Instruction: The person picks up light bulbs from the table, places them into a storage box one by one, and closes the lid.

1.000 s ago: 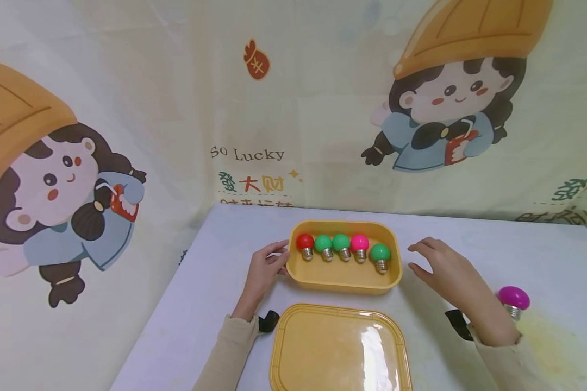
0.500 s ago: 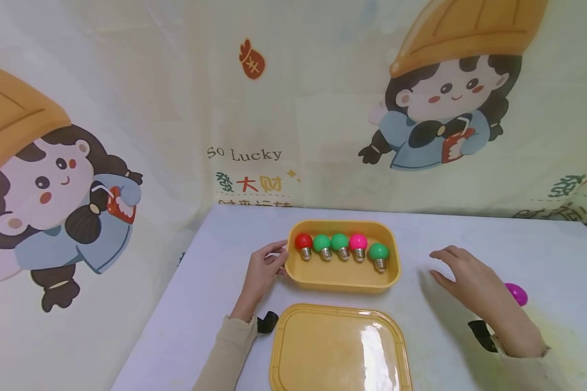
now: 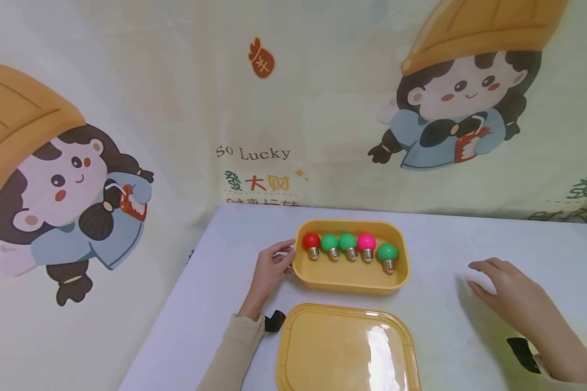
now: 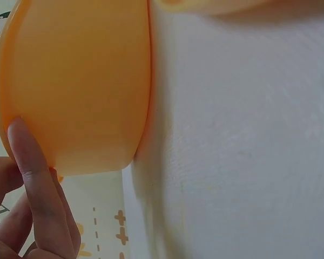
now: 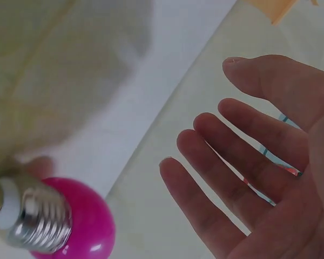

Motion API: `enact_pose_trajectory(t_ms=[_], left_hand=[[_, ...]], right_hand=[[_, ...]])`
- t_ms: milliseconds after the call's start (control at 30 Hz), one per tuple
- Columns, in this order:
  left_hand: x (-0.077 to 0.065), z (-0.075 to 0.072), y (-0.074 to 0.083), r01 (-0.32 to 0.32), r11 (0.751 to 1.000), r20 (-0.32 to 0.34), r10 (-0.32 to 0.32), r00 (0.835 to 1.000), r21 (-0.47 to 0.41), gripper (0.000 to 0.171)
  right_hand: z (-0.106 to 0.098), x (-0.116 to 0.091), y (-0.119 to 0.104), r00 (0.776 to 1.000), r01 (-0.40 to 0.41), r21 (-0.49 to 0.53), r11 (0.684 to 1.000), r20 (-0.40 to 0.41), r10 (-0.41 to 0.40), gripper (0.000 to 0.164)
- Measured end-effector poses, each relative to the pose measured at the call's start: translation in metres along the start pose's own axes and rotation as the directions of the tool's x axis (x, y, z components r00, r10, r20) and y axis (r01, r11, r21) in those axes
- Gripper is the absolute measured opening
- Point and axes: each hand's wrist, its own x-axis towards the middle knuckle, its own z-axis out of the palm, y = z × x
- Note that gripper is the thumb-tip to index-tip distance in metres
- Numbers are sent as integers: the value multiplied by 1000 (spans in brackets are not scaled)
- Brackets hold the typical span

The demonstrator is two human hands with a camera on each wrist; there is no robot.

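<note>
My left hand (image 3: 274, 266) holds the left end of a yellow plastic box (image 3: 352, 283) by its rim. In the left wrist view one finger lies along the outer wall of the box (image 4: 86, 86). Inside are several light bulbs with silver screw bases: a red bulb (image 3: 311, 242), a pink bulb (image 3: 367, 243) and green ones, such as the green bulb (image 3: 387, 252) at the right. To the right, over the table, my right hand (image 3: 513, 293) is held with spread, slightly bent fingers and nothing in it. A magenta bulb (image 5: 89, 221) shows in the right wrist view.
A flat yellow tray (image 3: 347, 347) with a low rim lies in front of the box. The white table (image 3: 445, 244) meets a printed cloth backdrop (image 3: 332, 152) at its back and left edges.
My right hand has moved away from the box toward the right, and its arm now covers where the magenta bulb showed in the head view. My left hand stays at the box.
</note>
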Motion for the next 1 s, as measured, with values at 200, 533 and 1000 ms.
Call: enact_pose_trajectory(t_ms=[200, 533, 1000], left_hand=[[1, 4, 2, 9, 1000, -5, -9, 1000, 8, 37], [0, 2, 1, 15, 1000, -18, -15, 1000, 23, 34], [1, 1, -3, 7, 1000, -14, -7, 1000, 9, 35]], right_hand=[[-7, -12, 10, 998, -55, -47, 997, -25, 54, 39], [-12, -27, 25, 996, -87, -68, 994, -36, 85, 40], [-11, -34, 43, 958, -251, -67, 966, 123, 258, 43]])
